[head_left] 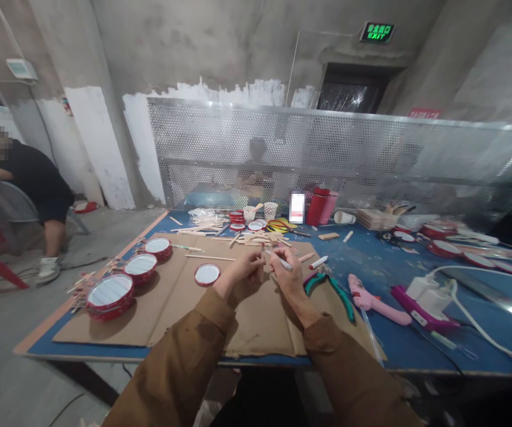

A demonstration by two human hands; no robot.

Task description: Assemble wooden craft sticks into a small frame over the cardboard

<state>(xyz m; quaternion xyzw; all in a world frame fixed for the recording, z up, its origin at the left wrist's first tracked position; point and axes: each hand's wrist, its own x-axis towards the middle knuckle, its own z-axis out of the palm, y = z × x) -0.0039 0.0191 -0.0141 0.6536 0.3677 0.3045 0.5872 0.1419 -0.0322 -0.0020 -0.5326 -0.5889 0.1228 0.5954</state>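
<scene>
My right hand [288, 274] is closed around a white marker [284, 263], its tip pointing toward my other hand. Close beside it, my left hand [249, 268] pinches something small and thin above the cardboard sheet [249, 329]; I cannot make out what it is. A white-topped disc with a red rim [207, 274] lies on the cardboard left of my left hand. Right of my right hand are another marker with a red end [319, 263] and pliers with teal handles [341, 298]. Thin wooden sticks [260, 238] are scattered just beyond both hands.
Red-rimmed drum-like rounds [110, 296] stand along the left. A pink glue gun [380, 303] and a purple power strip [425, 311] with white cords lie right. Cups, a lit phone [297, 207] and a red bottle [317, 206] line the back. A person [34, 178] sits left.
</scene>
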